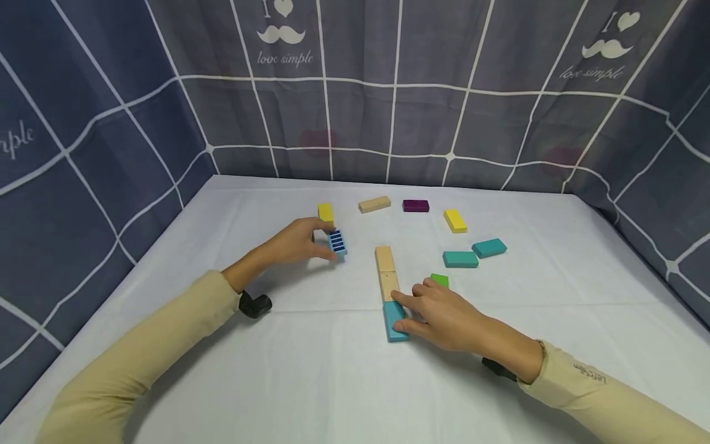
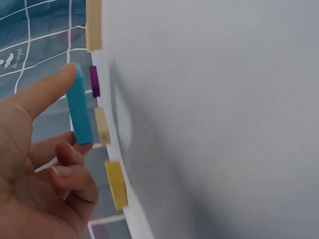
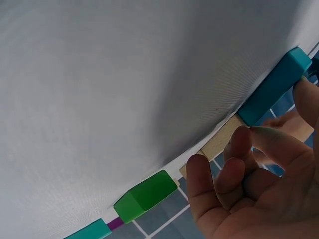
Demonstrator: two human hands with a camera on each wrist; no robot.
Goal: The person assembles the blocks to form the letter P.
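My left hand (image 1: 296,242) pinches a light blue block (image 1: 337,242) with a dark grid pattern on its upper face. In the left wrist view the plain side of that blue block (image 2: 79,109) spans between the thumb and a finger. To its right, a row of two wooden blocks (image 1: 387,271) and a teal block (image 1: 394,322) lies end to end on the table. My right hand (image 1: 446,314) has thumb and index finger at the teal block's two ends; the right wrist view shows this teal block (image 3: 276,87) between them. The other fingers are bent and hold nothing.
Beyond the hands lie a yellow block (image 1: 325,213), a wooden block (image 1: 374,204), a purple block (image 1: 416,206) and another yellow block (image 1: 455,221). Teal blocks (image 1: 460,259) lie at the right. A green block (image 1: 440,280) is partly hidden behind my right hand. Dark gridded curtains (image 1: 360,117) surround the white table (image 1: 277,382).
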